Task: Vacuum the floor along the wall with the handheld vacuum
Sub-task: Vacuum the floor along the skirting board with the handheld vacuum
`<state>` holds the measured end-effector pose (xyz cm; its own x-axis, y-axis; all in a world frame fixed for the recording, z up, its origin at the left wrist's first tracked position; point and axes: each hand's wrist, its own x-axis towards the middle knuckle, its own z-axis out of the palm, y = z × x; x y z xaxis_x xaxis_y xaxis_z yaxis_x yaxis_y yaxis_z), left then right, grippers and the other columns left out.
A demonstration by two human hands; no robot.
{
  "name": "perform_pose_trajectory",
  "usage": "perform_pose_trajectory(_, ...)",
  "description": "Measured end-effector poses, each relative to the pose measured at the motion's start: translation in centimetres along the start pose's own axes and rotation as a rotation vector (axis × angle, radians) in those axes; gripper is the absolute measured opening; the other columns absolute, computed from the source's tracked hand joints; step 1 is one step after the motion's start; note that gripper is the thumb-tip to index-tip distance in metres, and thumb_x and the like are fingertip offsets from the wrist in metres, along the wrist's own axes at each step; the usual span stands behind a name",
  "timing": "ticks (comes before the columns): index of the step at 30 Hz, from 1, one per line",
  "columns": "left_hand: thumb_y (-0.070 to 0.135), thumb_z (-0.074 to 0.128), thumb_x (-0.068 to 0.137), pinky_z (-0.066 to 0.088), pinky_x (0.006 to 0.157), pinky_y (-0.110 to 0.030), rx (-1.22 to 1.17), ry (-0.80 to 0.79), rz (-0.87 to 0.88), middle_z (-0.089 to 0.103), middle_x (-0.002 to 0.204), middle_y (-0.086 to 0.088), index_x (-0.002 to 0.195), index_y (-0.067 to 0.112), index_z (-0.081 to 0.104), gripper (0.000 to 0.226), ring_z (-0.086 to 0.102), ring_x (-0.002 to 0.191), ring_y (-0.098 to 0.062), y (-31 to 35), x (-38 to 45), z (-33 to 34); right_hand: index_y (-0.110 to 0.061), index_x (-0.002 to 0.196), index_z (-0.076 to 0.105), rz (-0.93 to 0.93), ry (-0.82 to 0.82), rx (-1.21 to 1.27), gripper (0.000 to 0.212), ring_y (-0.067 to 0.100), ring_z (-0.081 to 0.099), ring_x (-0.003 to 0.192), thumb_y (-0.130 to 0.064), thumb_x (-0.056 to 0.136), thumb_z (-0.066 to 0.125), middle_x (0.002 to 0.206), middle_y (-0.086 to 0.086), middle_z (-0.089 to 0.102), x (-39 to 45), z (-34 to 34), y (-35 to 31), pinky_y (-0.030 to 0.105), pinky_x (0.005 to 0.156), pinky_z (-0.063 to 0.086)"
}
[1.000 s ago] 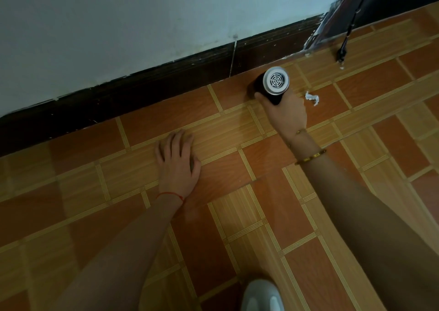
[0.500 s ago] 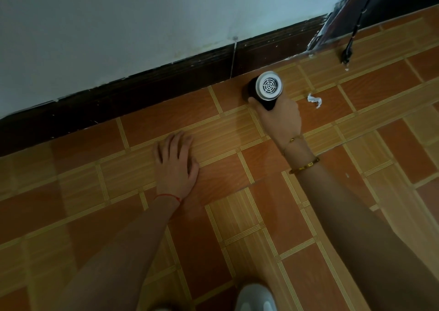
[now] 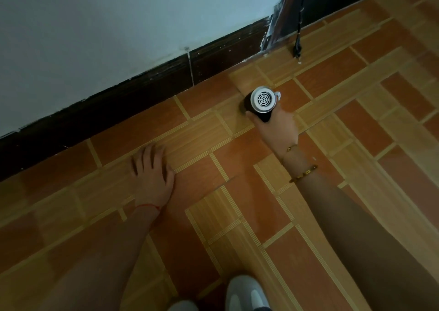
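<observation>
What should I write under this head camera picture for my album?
Right hand holds a handheld vacuum on the tiled floor near the wall.

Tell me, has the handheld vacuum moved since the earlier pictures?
Yes. The handheld vacuum, gripped by the right hand, has pulled away from the dark baseboard and now stands over the white scrap.

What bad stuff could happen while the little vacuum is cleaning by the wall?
The white scrap sits right beside the handheld vacuum that the right hand grips; it might clog the intake or get pushed away. The dangling black cord ends just above the floor ahead, so the vacuum could snag it. The left hand presses flat on the glossy floor and could slip.
</observation>
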<state>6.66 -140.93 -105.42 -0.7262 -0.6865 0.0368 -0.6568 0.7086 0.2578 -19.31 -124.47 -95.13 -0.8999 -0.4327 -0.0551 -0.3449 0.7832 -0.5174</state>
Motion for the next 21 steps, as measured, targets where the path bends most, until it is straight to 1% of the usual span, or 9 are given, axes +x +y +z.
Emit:
perform_pose_trajectory(2, 0.036, 0.032, 0.091, 0.024, 0.115, -0.065, 0.010, -0.007, -0.026, 0.044, 0.146, -0.019, 0.138, 0.010, 0.047, 0.056, 0.036, 0.137, -0.040, 0.3, 0.1, -0.1, -0.009, 0.131, 0.046, 0.005, -0.001, 0.004, 0.069, 0.027, 0.065, 0.093, -0.058, 0.084, 0.060, 0.104, 0.009, 0.068, -0.1, -0.9, 1.1, 0.038, 0.071, 0.054)
perform_pose_trajectory(4, 0.037, 0.031, 0.089, 0.027, 0.113, -0.065, 0.009, -0.016, -0.066, 0.047, 0.141, -0.021, 0.135, 0.008, 0.048, 0.057, 0.040, 0.133, -0.041, 1.3, 0.6, -0.3, -0.009, 0.129, 0.048, -0.038, -0.034, 0.015, 0.068, 0.025, 0.065, 0.092, -0.058, 0.084, 0.062, 0.102, 0.008, 0.068, -0.4, -1.2, 1.9, 0.032, 0.069, 0.051)
perform_pose_trajectory(5, 0.037, 0.031, 0.088, 0.030, 0.111, -0.065, 0.003, -0.019, -0.063, 0.049, 0.139, -0.022, 0.134, 0.007, 0.048, 0.057, 0.042, 0.130, -0.042, 2.0, 1.0, -0.4, -0.010, 0.128, 0.049, -0.058, -0.051, 0.016, 0.067, 0.023, 0.065, 0.091, -0.059, 0.083, 0.062, 0.101, 0.006, 0.069, -0.6, -1.1, 2.2, 0.031, 0.069, 0.050)
perform_pose_trajectory(7, 0.036, 0.034, 0.087, 0.034, 0.107, -0.066, -0.018, -0.024, 0.009, 0.049, 0.137, -0.023, 0.131, 0.006, 0.047, 0.055, 0.044, 0.128, -0.042, 3.8, 1.8, -0.3, -0.013, 0.126, 0.051, -0.077, -0.064, 0.012, 0.067, 0.021, 0.065, 0.089, -0.062, 0.082, 0.060, 0.097, 0.002, 0.068, -0.9, -0.9, 2.6, 0.029, 0.068, 0.048)
perform_pose_trajectory(11, 0.034, 0.039, 0.088, 0.031, 0.112, -0.061, -0.053, -0.046, 0.160, 0.045, 0.146, -0.019, 0.139, 0.011, 0.044, 0.056, 0.040, 0.137, -0.038, 7.9, 4.2, 0.3, -0.013, 0.124, 0.052, -0.021, -0.021, 0.006, 0.068, 0.018, 0.063, 0.080, -0.065, 0.081, 0.058, 0.089, -0.001, 0.065, -0.8, -0.8, 3.2, 0.028, 0.061, 0.046)
perform_pose_trajectory(14, 0.031, 0.044, 0.088, 0.031, 0.112, -0.061, -0.053, -0.042, 0.245, 0.045, 0.146, -0.017, 0.139, 0.013, 0.045, 0.055, 0.040, 0.136, -0.037, 10.1, 5.9, 0.8, -0.012, 0.129, 0.048, 0.071, 0.050, -0.043, 0.070, 0.021, 0.062, 0.079, -0.063, 0.083, 0.059, 0.086, -0.001, 0.061, -0.2, -1.6, 4.0, 0.030, 0.058, 0.044)
perform_pose_trajectory(16, 0.032, 0.044, 0.089, 0.030, 0.113, -0.062, -0.029, -0.054, 0.273, 0.045, 0.145, -0.017, 0.139, 0.013, 0.045, 0.054, 0.040, 0.137, -0.037, 10.9, 6.8, 1.3, -0.013, 0.130, 0.047, 0.129, 0.100, -0.046, 0.069, 0.027, 0.065, 0.086, -0.061, 0.083, 0.060, 0.093, 0.004, 0.065, 0.2, -2.3, 4.8, 0.035, 0.062, 0.049)
perform_pose_trajectory(18, 0.033, 0.043, 0.090, 0.030, 0.113, -0.063, -0.005, -0.072, 0.283, 0.045, 0.146, -0.018, 0.139, 0.012, 0.044, 0.054, 0.039, 0.137, -0.038, 11.1, 7.5, 1.9, -0.014, 0.132, 0.047, 0.134, 0.110, -0.026, 0.069, 0.027, 0.066, 0.089, -0.061, 0.083, 0.060, 0.099, 0.006, 0.068, 0.3, -2.7, 5.4, 0.037, 0.066, 0.054)
perform_pose_trajectory(21, 0.038, 0.038, 0.091, 0.027, 0.115, -0.064, 0.014, -0.092, 0.265, 0.043, 0.147, -0.019, 0.141, 0.012, 0.044, 0.057, 0.038, 0.138, -0.039, 10.9, 8.0, 3.0, -0.012, 0.123, 0.053, 0.074, 0.066, -0.001, 0.068, 0.021, 0.066, 0.083, -0.064, 0.080, 0.060, 0.090, 0.000, 0.066, 0.1, -2.3, 6.5, 0.033, 0.063, 0.053)
